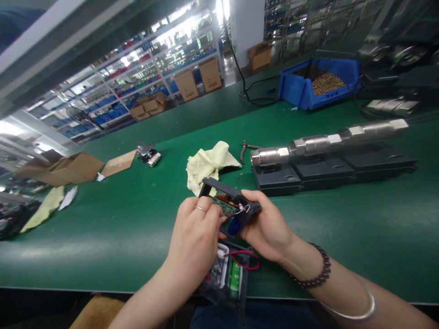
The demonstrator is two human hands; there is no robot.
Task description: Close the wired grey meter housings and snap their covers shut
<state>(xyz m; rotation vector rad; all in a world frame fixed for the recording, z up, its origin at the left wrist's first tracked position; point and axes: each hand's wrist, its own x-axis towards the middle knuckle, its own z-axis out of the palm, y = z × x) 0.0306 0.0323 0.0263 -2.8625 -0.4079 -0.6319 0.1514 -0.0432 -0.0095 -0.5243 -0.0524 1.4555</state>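
A dark grey plastic housing (224, 186) with a green circuit board (224, 208) and thin wires inside is held tilted over the near bench edge. My right hand (265, 224) grips its right end, thumb on top and fingers underneath. At its left side my left hand (199, 228) has its fingers curled in toward the board; whatever the fingertips pinch is hidden. Below the hands lies a second dark housing half (243, 283) with a green battery cell (235, 278), joined to a looped red wire (255, 260).
Ahead lie a crumpled yellow cloth (206, 162) and pliers (244, 148). To the right, metal fittings (315, 144) rest on dark cases (325, 178). A blue bin (298, 91) of small brass parts stands behind. Cardboard boxes (75, 171) are at the left.
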